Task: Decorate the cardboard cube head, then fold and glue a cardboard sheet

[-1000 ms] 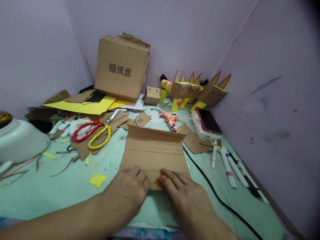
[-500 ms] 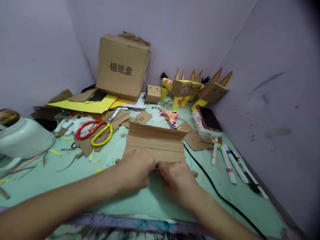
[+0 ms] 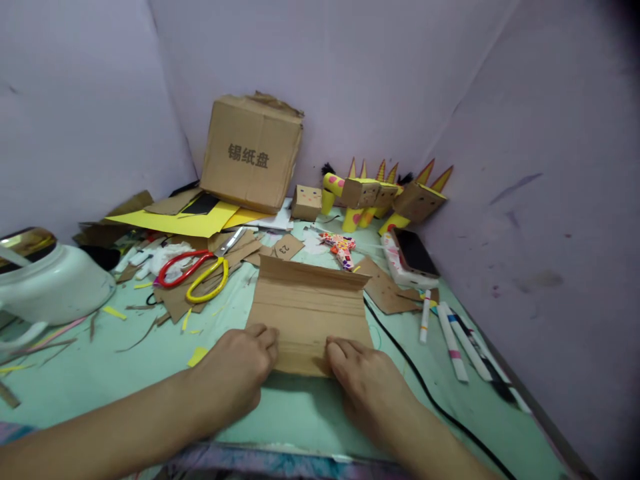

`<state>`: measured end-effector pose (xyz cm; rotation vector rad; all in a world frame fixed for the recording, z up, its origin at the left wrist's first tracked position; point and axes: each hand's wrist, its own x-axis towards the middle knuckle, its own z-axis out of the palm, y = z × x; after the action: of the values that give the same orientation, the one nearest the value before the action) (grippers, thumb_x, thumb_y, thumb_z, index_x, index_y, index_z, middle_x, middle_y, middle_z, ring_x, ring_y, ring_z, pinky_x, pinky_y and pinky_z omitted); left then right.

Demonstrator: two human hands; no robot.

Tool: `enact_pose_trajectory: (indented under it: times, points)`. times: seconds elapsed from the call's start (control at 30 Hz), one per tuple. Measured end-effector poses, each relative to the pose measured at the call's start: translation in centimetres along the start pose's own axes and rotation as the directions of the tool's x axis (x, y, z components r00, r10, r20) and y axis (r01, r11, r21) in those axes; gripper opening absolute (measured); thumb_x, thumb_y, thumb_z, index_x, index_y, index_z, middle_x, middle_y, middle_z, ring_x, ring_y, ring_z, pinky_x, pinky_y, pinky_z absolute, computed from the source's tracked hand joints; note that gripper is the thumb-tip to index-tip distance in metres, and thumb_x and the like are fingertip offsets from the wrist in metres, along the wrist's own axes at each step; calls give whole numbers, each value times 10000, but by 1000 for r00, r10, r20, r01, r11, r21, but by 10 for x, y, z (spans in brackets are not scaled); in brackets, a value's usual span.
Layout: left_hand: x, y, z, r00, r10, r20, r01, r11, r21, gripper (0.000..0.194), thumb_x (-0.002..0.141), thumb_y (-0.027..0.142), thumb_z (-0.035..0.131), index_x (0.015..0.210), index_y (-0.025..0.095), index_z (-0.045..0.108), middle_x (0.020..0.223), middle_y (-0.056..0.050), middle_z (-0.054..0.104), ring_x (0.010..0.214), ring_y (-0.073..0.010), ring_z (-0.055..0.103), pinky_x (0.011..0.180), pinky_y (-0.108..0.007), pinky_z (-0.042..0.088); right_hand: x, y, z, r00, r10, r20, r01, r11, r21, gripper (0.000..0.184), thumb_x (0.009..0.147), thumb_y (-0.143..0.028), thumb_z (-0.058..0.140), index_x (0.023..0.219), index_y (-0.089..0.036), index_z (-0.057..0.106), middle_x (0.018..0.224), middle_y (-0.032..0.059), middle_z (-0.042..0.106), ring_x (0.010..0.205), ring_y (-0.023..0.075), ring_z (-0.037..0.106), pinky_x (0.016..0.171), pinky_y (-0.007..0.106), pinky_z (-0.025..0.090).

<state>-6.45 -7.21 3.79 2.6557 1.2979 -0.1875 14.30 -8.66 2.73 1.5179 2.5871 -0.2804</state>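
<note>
A brown cardboard piece (image 3: 307,300) lies in front of me on the green tabletop, its far edge folded up and several crease lines running across it. At its near left corner, my left hand (image 3: 243,367) is closed on the edge, fingers curled over the top. My right hand (image 3: 367,377) grips the near right corner in the same way, thumb side hidden. Between the two hands the near edge shows, slightly bent. Beyond the cardboard lies a glue gun (image 3: 340,248) with a colourful pattern.
Scissors (image 3: 207,270) with red and yellow handles rest on scraps at the left, near a white pot (image 3: 55,280). A carton (image 3: 253,157) leans behind. Cardboard animal figures (image 3: 363,193), a phone (image 3: 416,252) and markers (image 3: 454,343) are rightward. A black cable (image 3: 420,373) runs along the right.
My hands have moved apart from the middle of the near edge to its two corners. The near edge, covered before, now shows between them. The camera view has shifted slightly.
</note>
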Motion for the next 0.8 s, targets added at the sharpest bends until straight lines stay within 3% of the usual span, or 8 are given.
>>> enact_pose_trajectory:
  times: [0.13,0.33,0.43,0.53,0.6,0.63,0.7,0.8]
  points:
    - [3,-4,-4,998,-30,52,35,993,-109,335,574,13,486,809,155,679,840,-89,712,782,-228,655,674,-290,494,3,3,-9,995,20,102,-22,1000,13,418,591,51,472,931,-168,578,850,69,711,757,227,665,558,265,351]
    - [32,-29,-25,995,-77,67,95,939,-330,125,626,134,531,514,179,561,524,-15,566,567,-177,538,514,-258,347,29,25,-38,997,-20,68,7,983,185,115,692,-78,603,726,-173,547,641,2,602,580,134,533,487,220,255]
    - [37,-47,-27,991,-70,118,116,887,-447,86,636,221,585,567,168,582,533,15,555,532,-159,542,466,-231,356,36,37,-45,996,-59,64,37,954,299,129,699,-108,651,697,-170,538,614,-40,541,549,103,484,473,198,267]
    - [27,-59,-17,986,-87,144,153,817,-556,199,684,323,605,773,151,650,665,2,635,584,-175,598,478,-228,420,24,52,-35,999,-21,50,0,919,394,121,696,-135,694,715,-164,578,623,-47,563,583,114,525,498,192,331]
    - [14,-63,-4,992,-99,74,124,789,-602,243,674,289,619,870,152,661,801,-22,665,718,-196,625,610,-259,480,10,63,-18,998,57,9,-53,856,515,189,646,-120,736,798,-162,632,707,-14,646,668,157,601,569,220,420]
    - [8,-64,4,998,-50,-47,8,767,-642,226,672,261,621,865,154,670,877,-40,666,790,-203,624,701,-283,490,2,69,-8,997,67,-24,-39,803,594,235,625,-124,751,835,-165,653,765,14,685,715,184,636,613,247,469]
    - [-1,-64,20,961,75,-267,-229,757,-612,210,706,218,597,890,169,687,978,-79,648,888,-214,613,802,-319,481,-11,79,14,977,-22,-214,165,712,682,263,693,-134,691,950,-185,674,1100,99,679,975,235,646,804,336,517]
    - [-5,-65,46,868,187,-460,-412,788,-458,381,729,138,540,1087,214,648,1122,-118,617,1036,-249,573,878,-372,467,-19,87,41,853,-139,-503,431,731,529,347,784,-87,547,1078,-231,661,1223,120,635,1148,236,582,939,432,477]
